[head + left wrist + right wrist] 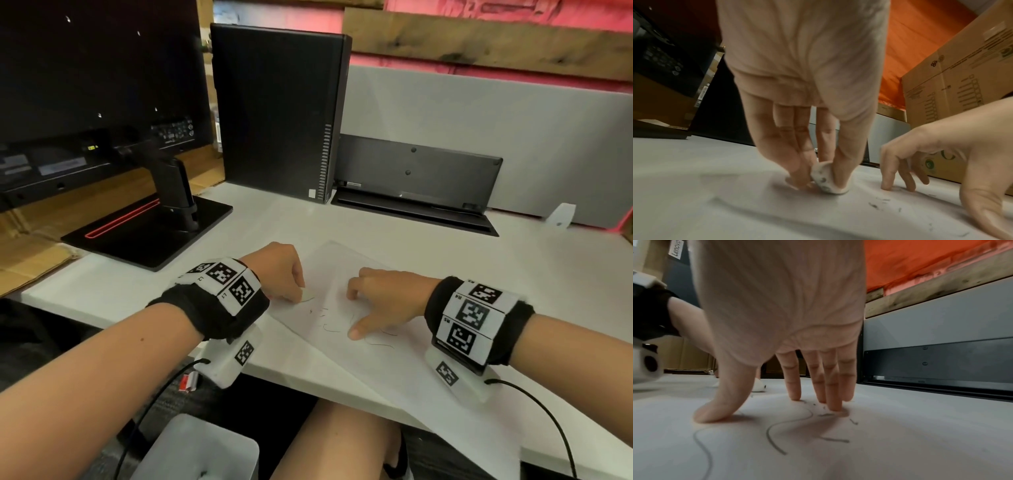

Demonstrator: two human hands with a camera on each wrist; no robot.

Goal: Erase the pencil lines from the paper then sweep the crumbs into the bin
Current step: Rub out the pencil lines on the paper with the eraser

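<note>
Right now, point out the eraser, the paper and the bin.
eraser [826, 178]: left wrist view, its smudged face.
paper [404, 363]: head view, bare part near the edge.
bin [178, 442]: head view, its rim.

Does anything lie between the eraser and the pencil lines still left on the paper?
Only the right hand does: its thumb and fingertips press the paper among the remaining pencil lines. The left hand pinches the eraser against the sheet just beside them; nothing else visible intervenes.
</note>
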